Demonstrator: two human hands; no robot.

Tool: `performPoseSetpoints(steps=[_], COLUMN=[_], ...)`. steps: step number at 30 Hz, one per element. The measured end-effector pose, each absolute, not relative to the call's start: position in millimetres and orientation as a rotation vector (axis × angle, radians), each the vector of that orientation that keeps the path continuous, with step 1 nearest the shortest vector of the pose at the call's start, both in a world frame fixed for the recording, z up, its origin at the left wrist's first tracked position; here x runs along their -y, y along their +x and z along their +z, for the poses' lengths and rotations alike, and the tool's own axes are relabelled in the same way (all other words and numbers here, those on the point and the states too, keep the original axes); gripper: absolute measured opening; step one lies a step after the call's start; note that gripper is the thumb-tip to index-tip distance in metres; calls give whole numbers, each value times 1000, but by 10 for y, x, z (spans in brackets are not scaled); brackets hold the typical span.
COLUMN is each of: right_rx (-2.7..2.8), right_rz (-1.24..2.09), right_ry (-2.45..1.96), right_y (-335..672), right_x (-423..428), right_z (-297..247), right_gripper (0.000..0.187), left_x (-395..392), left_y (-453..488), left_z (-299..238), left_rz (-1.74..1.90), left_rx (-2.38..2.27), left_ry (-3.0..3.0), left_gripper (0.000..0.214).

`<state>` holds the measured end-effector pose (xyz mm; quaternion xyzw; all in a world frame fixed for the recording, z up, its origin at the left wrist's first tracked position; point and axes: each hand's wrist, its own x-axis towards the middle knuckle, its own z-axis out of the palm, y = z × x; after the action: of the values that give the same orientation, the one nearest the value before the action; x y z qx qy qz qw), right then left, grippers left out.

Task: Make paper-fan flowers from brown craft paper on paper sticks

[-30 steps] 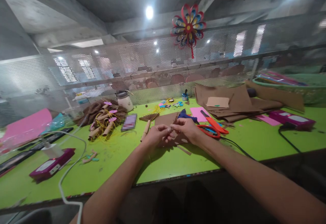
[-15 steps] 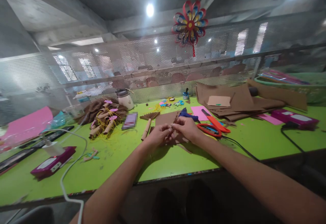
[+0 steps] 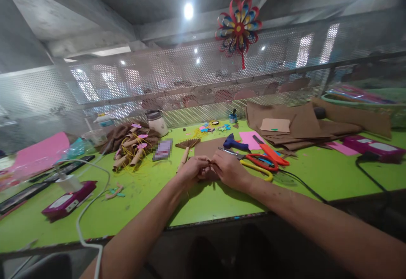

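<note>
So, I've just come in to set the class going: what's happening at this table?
One person works bare-handed, left hand and right hand meeting at the fingertips on a small brown piece, mostly hidden by the fingers. A brown sheet lies just beyond, partly covered by the hands. The blue glue gun rests on the table, unheld. Paper rolls lie heaped to the left.

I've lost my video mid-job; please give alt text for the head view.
A person's left grip and right grip meet at a brown sheet on a green table, pinching a small piece too unclear to identify. Nearby lie scissors and a blue glue gun; brown paper tubes are heaped leftward.
</note>
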<state>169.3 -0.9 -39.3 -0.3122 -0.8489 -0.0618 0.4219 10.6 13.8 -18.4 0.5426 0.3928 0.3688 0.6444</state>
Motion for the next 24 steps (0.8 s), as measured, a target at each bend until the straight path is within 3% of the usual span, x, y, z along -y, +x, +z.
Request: performPoseSetpoints(steps=[4, 8, 11, 17, 24], right_rx=[2163, 2136, 2060, 1859, 1738], right_rz=[-319, -278, -91, 519, 868], right_ry=[-814, -815, -775, -718, -614], right_y=[1671, 1670, 1690, 1768, 1819], right_x=[64, 103, 100, 49, 42], right_z=[-408, -381, -322, -223, -130], right_gripper=[20, 18, 12, 31, 23], left_x=[-160, -167, -144, -48, -24], left_y=[76, 53, 41, 37, 25], left_z=[-189, -160, -106, 9, 6], left_rz=[818, 809, 780, 717, 689], left_rx=[-868, -839, -803, -689, -587], left_ry=[1214, 1214, 1236, 1224, 1162], left_gripper=[8, 10, 10, 13, 15])
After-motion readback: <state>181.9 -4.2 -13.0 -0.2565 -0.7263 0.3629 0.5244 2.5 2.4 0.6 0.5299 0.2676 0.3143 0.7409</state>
